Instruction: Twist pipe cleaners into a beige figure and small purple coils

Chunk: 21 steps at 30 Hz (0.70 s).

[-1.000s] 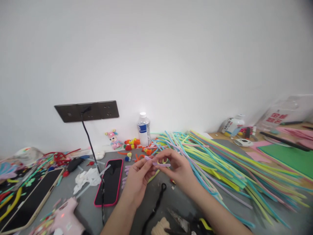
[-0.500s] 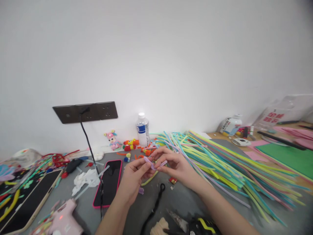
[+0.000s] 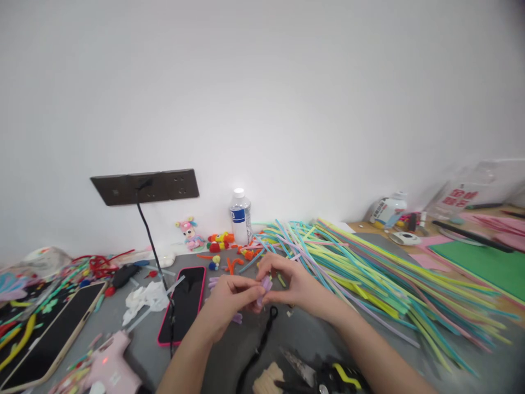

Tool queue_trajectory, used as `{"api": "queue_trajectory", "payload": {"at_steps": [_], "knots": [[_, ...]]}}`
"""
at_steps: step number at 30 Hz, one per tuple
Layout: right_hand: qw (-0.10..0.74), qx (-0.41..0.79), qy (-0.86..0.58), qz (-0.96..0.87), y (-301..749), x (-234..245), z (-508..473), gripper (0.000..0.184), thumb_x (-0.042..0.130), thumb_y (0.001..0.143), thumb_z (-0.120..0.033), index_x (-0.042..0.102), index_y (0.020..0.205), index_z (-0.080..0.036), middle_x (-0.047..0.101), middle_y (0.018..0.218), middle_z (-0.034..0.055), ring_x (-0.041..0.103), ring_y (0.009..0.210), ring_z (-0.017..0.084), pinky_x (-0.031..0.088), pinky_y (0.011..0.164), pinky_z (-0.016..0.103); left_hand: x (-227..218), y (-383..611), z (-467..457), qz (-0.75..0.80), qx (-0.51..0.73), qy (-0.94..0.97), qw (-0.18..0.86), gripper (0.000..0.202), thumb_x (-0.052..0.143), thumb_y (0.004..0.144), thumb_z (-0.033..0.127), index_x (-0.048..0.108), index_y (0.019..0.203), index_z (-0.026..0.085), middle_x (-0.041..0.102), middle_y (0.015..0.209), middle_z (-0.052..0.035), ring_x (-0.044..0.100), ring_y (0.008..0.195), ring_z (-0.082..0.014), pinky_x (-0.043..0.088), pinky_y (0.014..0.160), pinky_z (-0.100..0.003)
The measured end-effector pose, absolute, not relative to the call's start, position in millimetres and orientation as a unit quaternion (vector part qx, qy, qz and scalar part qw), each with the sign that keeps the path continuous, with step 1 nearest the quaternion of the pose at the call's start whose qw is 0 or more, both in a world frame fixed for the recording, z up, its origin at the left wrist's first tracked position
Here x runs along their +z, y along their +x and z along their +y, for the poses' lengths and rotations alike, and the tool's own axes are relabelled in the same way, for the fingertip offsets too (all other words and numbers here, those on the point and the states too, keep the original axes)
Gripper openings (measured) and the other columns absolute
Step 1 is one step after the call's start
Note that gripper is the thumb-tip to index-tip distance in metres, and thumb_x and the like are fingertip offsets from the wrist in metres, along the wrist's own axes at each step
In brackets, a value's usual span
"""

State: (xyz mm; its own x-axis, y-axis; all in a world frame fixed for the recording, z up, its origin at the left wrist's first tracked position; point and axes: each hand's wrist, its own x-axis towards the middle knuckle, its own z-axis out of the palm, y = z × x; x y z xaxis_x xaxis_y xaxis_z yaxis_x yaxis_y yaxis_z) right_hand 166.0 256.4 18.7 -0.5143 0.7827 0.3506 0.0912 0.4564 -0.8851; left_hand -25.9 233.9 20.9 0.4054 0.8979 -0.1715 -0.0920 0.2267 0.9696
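Between my two hands, above the grey work surface, is a short lilac pipe cleaner (image 3: 266, 285), folded into a small loop or bundle. My left hand (image 3: 232, 303) pinches it with thumb and fingertips from the left. From the right, the thumb and curled fingers of my right hand (image 3: 293, 282) close on it too; its hidden part is behind the fingertips. Other lilac pieces (image 3: 237, 318) lie under and beside my left hand. A small green piece (image 3: 281, 280) shows beyond the right fingers. Below my hands lies a black cord with a loop (image 3: 264, 339).
Long coloured pipe cleaners (image 3: 361, 273) spread across the right. A pink-edged phone (image 3: 186, 301) and crumpled tissue (image 3: 145, 298) lie left. A bottle (image 3: 241, 219) stands by the wall. Scissors (image 3: 297, 366) and a pink glue gun (image 3: 110, 364) are near the front; a cable (image 3: 147, 230) hangs from the socket.
The lilac pipe cleaner, earlier showing two ends spread apart, is now bunched more upright between my fingers. My hands have shifted slightly, and the right fingers have drawn over it.
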Motion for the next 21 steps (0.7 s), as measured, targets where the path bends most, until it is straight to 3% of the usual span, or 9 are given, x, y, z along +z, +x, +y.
{"api": "queue_trajectory", "payload": {"at_steps": [8,13,21], "knots": [[0.408,0.462,-0.296,-0.73,165.4,18.9,261.6,0.03,0.08,0.074,-0.048,0.074,0.074,-0.018,0.068,0.074,0.0033,0.06,0.073,0.018,0.046,0.07,0.03,18.8,-25.5,234.5,0.393,0.394,0.405,0.726,0.041,0.09,0.057,0.04,0.06,0.07,0.015,0.066,0.062,0.0016,0.059,0.054,-0.0088,0.05,0.059,-0.021],[0.434,0.446,-0.368,-0.691,167.3,26.4,261.4,0.028,0.081,0.073,-0.046,0.075,0.073,-0.018,0.071,0.074,0.004,0.063,0.072,0.018,0.047,0.069,0.03,17.5,-21.1,237.7,0.397,0.471,0.467,0.635,0.032,0.091,0.057,0.032,0.07,0.074,0.015,0.07,0.07,0.0002,0.062,0.065,-0.0095,0.05,0.066,-0.019],[0.446,0.484,-0.354,-0.665,162.9,25.8,260.4,0.032,0.079,0.074,-0.049,0.072,0.076,-0.018,0.073,0.075,0.0029,0.063,0.07,0.017,0.049,0.067,0.028,15.3,-22.3,239.7,0.433,0.518,0.521,0.523,0.011,0.08,0.066,0.026,0.076,0.07,0.016,0.071,0.063,0.0001,0.062,0.061,-0.0122,0.05,0.062,-0.021]]}}
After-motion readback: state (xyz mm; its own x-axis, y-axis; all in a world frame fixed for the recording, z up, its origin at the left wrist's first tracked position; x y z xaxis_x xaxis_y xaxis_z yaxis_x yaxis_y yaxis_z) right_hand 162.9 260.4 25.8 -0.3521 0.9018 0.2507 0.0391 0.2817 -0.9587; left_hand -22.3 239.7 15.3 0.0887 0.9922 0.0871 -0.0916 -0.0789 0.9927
